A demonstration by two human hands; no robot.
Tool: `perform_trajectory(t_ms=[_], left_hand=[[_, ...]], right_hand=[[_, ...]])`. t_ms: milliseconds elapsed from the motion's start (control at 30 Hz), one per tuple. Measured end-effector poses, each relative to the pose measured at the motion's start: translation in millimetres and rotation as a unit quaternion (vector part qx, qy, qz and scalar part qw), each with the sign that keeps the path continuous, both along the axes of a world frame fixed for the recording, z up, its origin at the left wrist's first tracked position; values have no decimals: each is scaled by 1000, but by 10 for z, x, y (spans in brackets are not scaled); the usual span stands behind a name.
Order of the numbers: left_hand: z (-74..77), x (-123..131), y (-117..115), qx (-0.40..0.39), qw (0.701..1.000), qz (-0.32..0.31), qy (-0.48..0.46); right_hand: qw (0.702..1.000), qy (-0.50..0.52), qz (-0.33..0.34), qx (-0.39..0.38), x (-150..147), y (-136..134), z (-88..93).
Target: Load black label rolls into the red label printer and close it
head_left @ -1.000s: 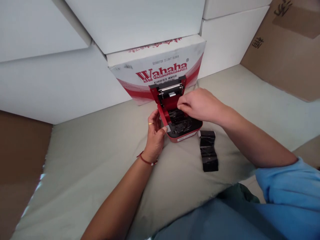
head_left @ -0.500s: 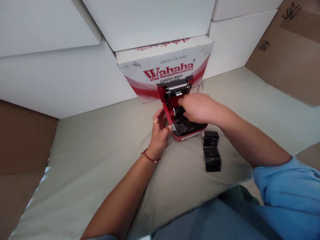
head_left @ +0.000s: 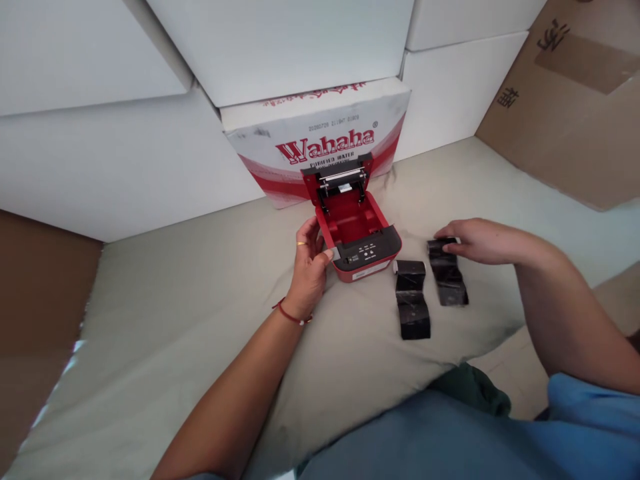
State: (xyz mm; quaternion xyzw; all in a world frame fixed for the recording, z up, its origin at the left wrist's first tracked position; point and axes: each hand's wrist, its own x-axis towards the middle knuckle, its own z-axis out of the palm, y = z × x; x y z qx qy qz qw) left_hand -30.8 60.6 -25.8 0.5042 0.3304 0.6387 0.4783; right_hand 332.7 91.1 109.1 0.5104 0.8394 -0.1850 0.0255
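A small red and black label printer stands on the cloth with its lid raised and its red inside bare. My left hand grips the printer's left side, thumb on a grey tab at the front corner and fingers along the outer wall. To the right of the printer, my right hand pinches the top of a black label roll, whose loose strip trails toward me. A second black label roll lies unrolled on the cloth between the printer and my right hand.
Behind the printer a white and red Wahaha water carton leans under stacked white boxes. Brown cardboard boxes stand at the right and left. A greenish-grey cloth covers the surface, its front edge close to my body.
My right hand has lifted the black label roll out of the printer and carried it right, beside the other roll. My left hand keeps its hold on the printer.
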Motion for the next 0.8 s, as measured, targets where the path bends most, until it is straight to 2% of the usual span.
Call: perform_trajectory(t_ms=[133, 267, 367, 467, 567, 600, 667, 700, 800], left_hand=[[27, 3, -7, -7, 1000, 7, -8], [46, 6, -10, -8, 1000, 6, -13], [35, 10, -5, -2, 1000, 5, -4], [22, 12, -1, 1, 1000, 0, 1], [21, 8, -2, 0, 1000, -9, -4], [23, 6, -4, 1, 1000, -11, -4], [29, 6, -8, 5, 1000, -9, -2], [32, 7, -10, 5, 1000, -8, -1], [36, 12, -10, 4, 1000, -8, -2]], right_hand=[[998, 57, 0, -21, -291, -226, -188], [996, 42, 18, -73, -518, -382, -336], [995, 30, 26, -95, -562, -435, -347], [988, 43, 65, -135, -545, -497, -84], [964, 145, 129, -183, -551, -532, 416], [959, 173, 139, -173, -580, -520, 582], [966, 197, 137, -99, -703, -444, 831], [971, 193, 130, -49, -797, -381, 897], [984, 131, 98, 74, -1161, -143, 869]])
